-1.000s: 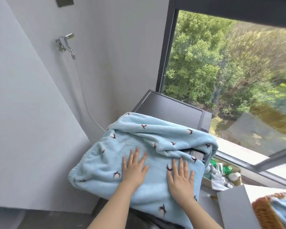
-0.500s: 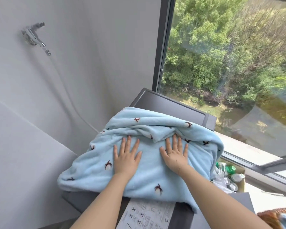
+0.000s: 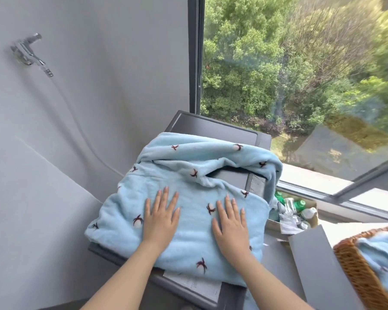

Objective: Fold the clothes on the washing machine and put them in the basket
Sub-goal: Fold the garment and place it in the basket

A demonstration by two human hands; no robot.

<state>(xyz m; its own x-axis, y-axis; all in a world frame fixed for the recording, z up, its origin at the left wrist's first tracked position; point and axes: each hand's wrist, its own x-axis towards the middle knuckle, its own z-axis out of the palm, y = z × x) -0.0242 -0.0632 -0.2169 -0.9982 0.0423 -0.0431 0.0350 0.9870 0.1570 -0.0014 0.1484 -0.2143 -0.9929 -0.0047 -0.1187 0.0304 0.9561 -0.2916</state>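
Fleece covers most of the washer's lid: a pale blue garment (image 3: 188,198), thick and napped, dotted with small dark red and white motifs. It lies partly folded, its far edge rolled into a soft ridge, with a gap on the right where the grey lid shows through. Its near left corner overhangs the edge of the washer (image 3: 213,130), a dark grey box with a flat, smooth top and a raised rim. A printed paper sheet (image 3: 197,285) peeks out from under the near hem.

The left hand (image 3: 160,220) lies flat on the fleece, palm down, fingers straight and slightly spread, gripping nothing. The right hand (image 3: 230,222) rests beside it the same way, palm down with fingers extended, pressing on the cloth and holding nothing.

At the lower right stands a brown woven wicker basket (image 3: 354,271), with more pale blue fabric inside. Between it and the washer lies a smooth grey panel (image 3: 316,265). Behind that, an open cardboard box (image 3: 311,218) holds green-capped bottles. A chrome tap (image 3: 27,52) with a pale hose is fixed to the plain white wall on the left.
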